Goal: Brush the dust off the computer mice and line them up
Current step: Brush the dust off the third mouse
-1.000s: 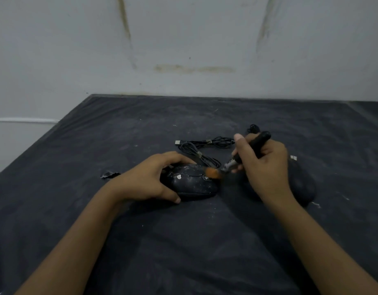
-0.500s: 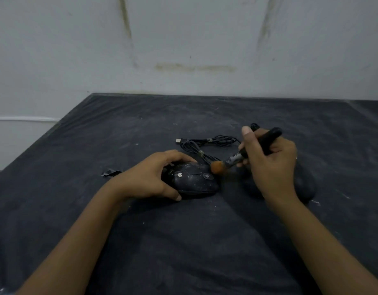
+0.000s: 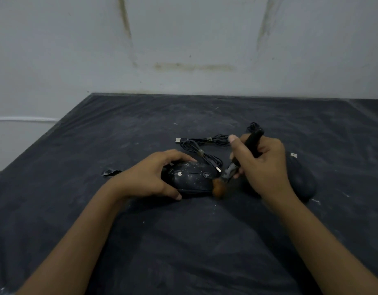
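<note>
Black and flecked with pale dust, lying crosswise near the middle of the dark tabletop (image 3: 183,241): first computer mouse (image 3: 192,180); grips it at the left end with the left hand (image 3: 149,177), thumb on the near flank, fingers curled over the far one; wraps the right hand (image 3: 262,165) round a black-handled brush (image 3: 229,173), orange bristles pressed low against the mouse's right end, close to the tabletop; looks midway through the brushing step, with plenty of white specks left on the mouse's back; shows a second mouse (image 3: 301,182) just beside it on the right, largely hidden behind the right hand, its dustiness hard to judge; shows tangled cables (image 3: 201,145) on the far side, one plug just beside the first mouse; calls next, probably, for strokes across the top shell and round the wheel, with a firm grip so the body does not skid; then for the same on the neighbour, and for setting both side by side in a row; risks snagging bristles on the cable, or flicking dust onto the second mouse.
</note>
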